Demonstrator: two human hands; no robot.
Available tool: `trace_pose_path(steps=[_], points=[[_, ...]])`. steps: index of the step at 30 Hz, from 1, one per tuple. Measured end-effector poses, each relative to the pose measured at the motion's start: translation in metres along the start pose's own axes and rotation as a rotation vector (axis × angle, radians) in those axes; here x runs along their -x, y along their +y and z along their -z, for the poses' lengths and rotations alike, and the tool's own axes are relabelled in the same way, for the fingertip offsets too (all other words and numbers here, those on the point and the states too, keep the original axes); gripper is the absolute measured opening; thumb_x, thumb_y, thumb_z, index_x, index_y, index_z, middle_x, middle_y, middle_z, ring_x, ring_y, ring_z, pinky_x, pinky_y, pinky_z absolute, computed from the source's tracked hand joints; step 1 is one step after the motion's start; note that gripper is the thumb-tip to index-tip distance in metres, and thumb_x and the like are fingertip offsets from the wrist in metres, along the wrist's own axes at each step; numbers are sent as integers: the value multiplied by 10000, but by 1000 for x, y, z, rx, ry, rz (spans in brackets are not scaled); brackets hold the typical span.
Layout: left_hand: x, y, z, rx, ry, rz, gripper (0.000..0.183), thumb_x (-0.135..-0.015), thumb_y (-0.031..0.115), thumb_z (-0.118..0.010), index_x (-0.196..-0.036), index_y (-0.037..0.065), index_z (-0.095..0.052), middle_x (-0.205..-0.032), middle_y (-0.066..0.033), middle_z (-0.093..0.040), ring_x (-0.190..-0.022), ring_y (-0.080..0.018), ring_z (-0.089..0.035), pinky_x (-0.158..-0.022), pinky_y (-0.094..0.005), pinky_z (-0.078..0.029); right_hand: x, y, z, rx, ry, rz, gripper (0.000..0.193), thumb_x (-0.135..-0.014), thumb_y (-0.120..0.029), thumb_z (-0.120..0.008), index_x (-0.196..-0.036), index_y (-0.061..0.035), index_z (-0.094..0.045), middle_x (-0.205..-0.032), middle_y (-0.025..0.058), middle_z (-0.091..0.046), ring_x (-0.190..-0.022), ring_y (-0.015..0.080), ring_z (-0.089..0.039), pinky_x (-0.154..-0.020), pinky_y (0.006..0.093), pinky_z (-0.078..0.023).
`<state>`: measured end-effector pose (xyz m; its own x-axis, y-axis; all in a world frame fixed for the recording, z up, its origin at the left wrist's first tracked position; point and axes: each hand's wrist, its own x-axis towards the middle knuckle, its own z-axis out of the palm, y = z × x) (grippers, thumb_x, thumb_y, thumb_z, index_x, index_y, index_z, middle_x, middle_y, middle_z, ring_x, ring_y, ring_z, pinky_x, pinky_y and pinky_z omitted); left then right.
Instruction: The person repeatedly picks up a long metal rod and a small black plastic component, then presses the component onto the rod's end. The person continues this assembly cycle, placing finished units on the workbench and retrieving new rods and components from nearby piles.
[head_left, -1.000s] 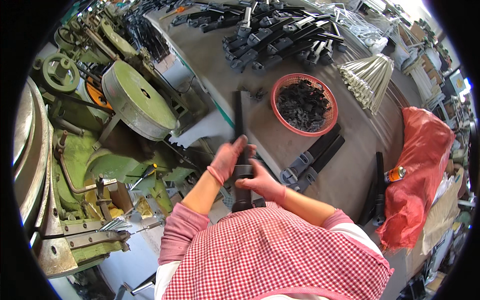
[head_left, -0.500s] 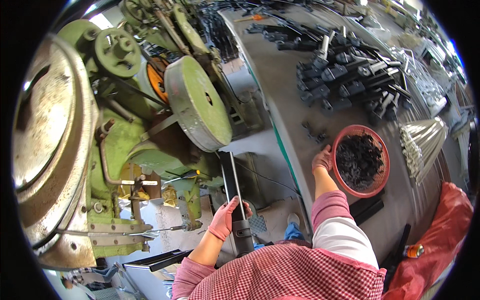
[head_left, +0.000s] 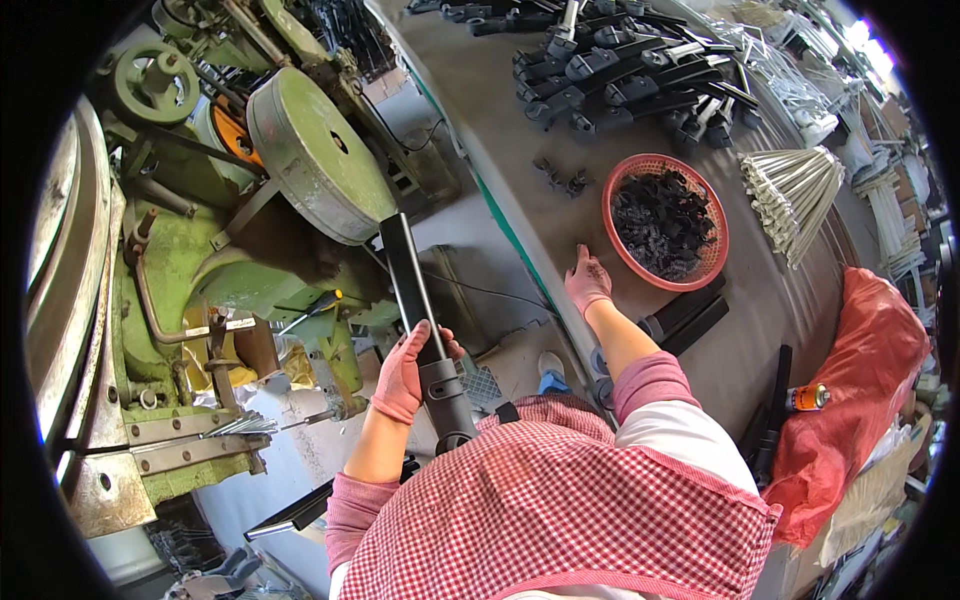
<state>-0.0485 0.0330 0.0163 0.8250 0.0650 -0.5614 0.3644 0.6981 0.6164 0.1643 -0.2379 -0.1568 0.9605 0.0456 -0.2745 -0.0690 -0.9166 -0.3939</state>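
Observation:
My left hand (head_left: 402, 378), in a pinkish glove, is wrapped round a long black tube (head_left: 405, 270). A black plastic fitting (head_left: 443, 392) sits on the tube's lower part, close to my apron. My right hand (head_left: 588, 280), also gloved, is over the table's near edge with its index finger stretched out; I see nothing in it. Dark smudges mark that glove. Just right of this hand stands a round red plastic basket (head_left: 609, 222) holding many small black plastic clips (head_left: 665, 225). A few loose clips (head_left: 562, 178) lie on the table beyond the hand.
A large green machine (head_left: 320, 150) with wheels stands at left. Black tube assemblies (head_left: 620, 70) are heaped on the grey table (head_left: 480, 110). Beyond the basket lies a bundle of metal rods (head_left: 792, 195). A red sack (head_left: 850, 410) and a spray can (head_left: 808, 398) are at right.
My right hand has come away from the basket's rim and moved nearer to me. My left hand still holds the black tube. The whole view has shifted.

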Motion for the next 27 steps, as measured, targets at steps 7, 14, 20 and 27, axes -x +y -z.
trace_pose_path(steps=[7, 14, 20, 27], points=[[-2, -7, -2, 45, -3, 38, 315, -962, 300, -641, -1028, -8, -635, -905, -120, -680, -821, -271, -694, -724, -373, -576, -22, 23, -6, 71, 41, 74, 550, -903, -277, -591, -1406, -146, -411, -1246, 199, -585, -1100, 367, -628, -930, 479, -507], [11, 2, -19, 75, -13, 11, 297, -968, 273, -629, -1053, -12, -608, -938, -137, -675, -805, -273, -685, -743, -390, -578, -28, 20, -6, 81, 71, 112, 410, -922, -219, -560, -1315, -107, -525, -1279, 201, -574, -1123, 399, -590, -942, 508, -487], [19, 27, -38, 123, -94, -193, 199, -963, 233, -631, -962, 70, -518, -825, -80, -617, -751, -242, -643, -644, -384, -547, 73, -60, 74, -1061, -690, 440, 293, -974, -230, -639, -1141, 11, -636, -798, -17, -578, -621, 48, -529, -506, 234, -432], [23, 38, -35, 158, -111, -366, 221, -939, 235, -679, -972, 67, -538, -807, -75, -644, -708, -244, -660, -621, -371, -560, 171, -130, 137, -863, -788, 775, 229, -1013, -179, -570, -1149, -9, -642, -778, -36, -484, -629, 37, -448, -539, 212, -375]])
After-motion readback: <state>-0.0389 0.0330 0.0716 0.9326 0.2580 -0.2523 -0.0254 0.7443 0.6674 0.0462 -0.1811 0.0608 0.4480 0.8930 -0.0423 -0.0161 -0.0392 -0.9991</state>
